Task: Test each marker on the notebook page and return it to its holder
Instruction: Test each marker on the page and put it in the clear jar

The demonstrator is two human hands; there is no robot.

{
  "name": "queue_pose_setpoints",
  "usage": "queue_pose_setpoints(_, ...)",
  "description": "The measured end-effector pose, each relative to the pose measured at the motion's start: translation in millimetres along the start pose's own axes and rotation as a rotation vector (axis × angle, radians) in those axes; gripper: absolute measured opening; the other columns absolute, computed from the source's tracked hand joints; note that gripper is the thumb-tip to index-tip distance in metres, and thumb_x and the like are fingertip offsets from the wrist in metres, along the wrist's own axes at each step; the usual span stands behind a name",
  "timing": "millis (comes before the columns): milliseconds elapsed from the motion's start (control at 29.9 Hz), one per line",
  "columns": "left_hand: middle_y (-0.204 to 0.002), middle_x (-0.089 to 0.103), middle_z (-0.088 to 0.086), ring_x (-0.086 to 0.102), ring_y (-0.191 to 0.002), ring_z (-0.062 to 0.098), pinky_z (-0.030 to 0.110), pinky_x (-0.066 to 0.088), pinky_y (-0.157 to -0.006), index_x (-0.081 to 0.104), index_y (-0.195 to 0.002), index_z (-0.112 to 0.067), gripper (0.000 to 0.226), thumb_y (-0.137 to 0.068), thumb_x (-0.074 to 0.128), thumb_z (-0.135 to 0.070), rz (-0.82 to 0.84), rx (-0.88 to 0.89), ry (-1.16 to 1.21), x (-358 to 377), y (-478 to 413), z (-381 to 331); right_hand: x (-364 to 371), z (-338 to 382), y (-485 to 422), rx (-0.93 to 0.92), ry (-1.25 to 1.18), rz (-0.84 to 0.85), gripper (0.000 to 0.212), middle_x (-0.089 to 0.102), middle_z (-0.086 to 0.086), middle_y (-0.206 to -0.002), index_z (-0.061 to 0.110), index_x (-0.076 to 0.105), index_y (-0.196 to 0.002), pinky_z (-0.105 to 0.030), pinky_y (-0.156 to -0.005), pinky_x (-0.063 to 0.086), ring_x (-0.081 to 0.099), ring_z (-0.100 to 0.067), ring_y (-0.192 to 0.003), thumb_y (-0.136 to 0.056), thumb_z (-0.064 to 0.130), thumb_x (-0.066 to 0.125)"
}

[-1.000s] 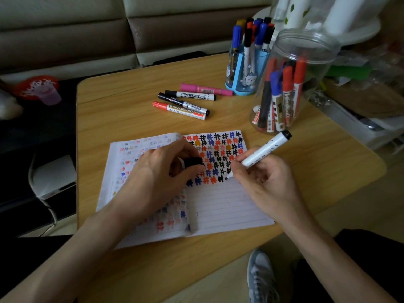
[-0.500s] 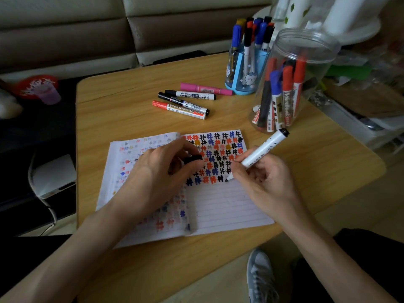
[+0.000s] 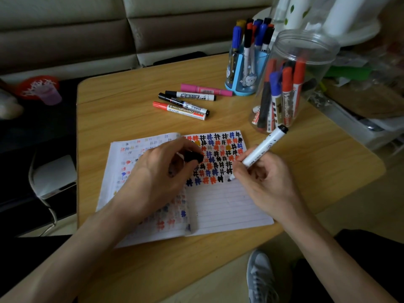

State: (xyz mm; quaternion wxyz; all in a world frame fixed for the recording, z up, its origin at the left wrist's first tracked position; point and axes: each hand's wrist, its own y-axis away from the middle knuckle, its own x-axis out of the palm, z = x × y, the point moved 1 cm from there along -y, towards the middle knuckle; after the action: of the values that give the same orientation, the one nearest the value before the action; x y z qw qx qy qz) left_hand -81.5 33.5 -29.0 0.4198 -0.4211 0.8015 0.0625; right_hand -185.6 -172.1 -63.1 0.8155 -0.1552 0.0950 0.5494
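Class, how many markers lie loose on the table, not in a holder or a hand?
4, side by side behind the notebook: pink marker farthest, then white marker, black marker, red marker nearest it. None looks hidden.

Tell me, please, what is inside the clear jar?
The jar holds markers: red, blue and black ones show. Those behind are partly covered by the front ones, so their number is unclear.

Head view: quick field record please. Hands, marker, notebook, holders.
left hand: holds black cap, over the notebook
right hand: grips white marker, tip down at the page
notebook: open, upper right page filled with hash marks
holders: blue holder and clear jar, both hold markers
loose: four markers lying on table
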Motion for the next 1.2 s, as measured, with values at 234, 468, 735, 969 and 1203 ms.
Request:
queue_pose_setpoints(234,-0.096,0.074,-0.020,0.069,-0.094,-0.003,0.007,0.048,-0.075,0.071,-0.107,-0.027,0.022,-0.087,0.079,-0.022,0.003,-0.047,0.162,-3.9,-0.6,-3.3,-7.0,18.9,-3.0,0.075,-0.423,-0.023,0.012,0.071,-0.004,-0.079,0.003,0.068,-0.104,-0.021,-0.055,0.050,0.060,-0.014,-0.064,-0.094,0.010,0.071)
queue_pose_setpoints(468,-0.094,0.078,-0.016,0.073,-0.091,-0.001,0.011,0.052,-0.078,0.072,-0.101,-0.016,0.022,-0.081,0.079,-0.021,-0.004,-0.093,0.421,-4.1,-2.6,-9.5,2.3,29.6,-4.7,-0.016,-0.492,0.048,0.018,0.072,-0.006,-0.084,0.004,0.071,-0.103,-0.020,-0.056,0.049,0.061,-0.019,-0.065,-0.087,0.012,0.075)
queue_pose_setpoints(735,-0.099,0.078,-0.015,0.073,-0.092,0.001,0.022,0.059,-0.084,0.074,-0.107,-0.027,0.025,-0.083,0.071,-0.032,0.001,-0.069,0.412,-6.1,-2.1,-10.6,4.6,32.0,-6.1,0.011,-0.480,0.090,0.031,0.075,-0.019,-0.096,0.001,0.073,-0.114,-0.035,-0.064,0.051,0.069,-0.031,-0.076,-0.098,0.025,0.060)
queue_pose_setpoints(969,-0.092,0.078,-0.013,0.075,-0.084,0.007,0.026,0.060,-0.078,0.074,-0.100,-0.041,0.022,-0.080,0.070,-0.033,-0.061,-0.075,0.402,-6.6,-1.3,-16.2,13.7,32.6,-3.1,-0.017,-0.485,0.055,0.028,0.072,-0.017,-0.087,0.000,0.074,-0.111,-0.031,-0.071,0.057,0.067,-0.024,-0.077,-0.098,0.021,0.061)
queue_pose_setpoints(1203,-0.091,0.078,-0.014,0.074,-0.080,0.003,0.026,0.060,-0.080,0.073,-0.103,-0.041,0.028,-0.086,0.074,-0.019,-0.039,-0.087,0.381,-2.4,-0.2,-17.0,13.4,31.8,-3.0,-0.023,-0.471,0.049,0.027,0.072,-0.017,-0.086,0.002,0.075,-0.109,-0.029,-0.073,0.057,0.067,-0.022,-0.077,-0.098,0.021,0.061)
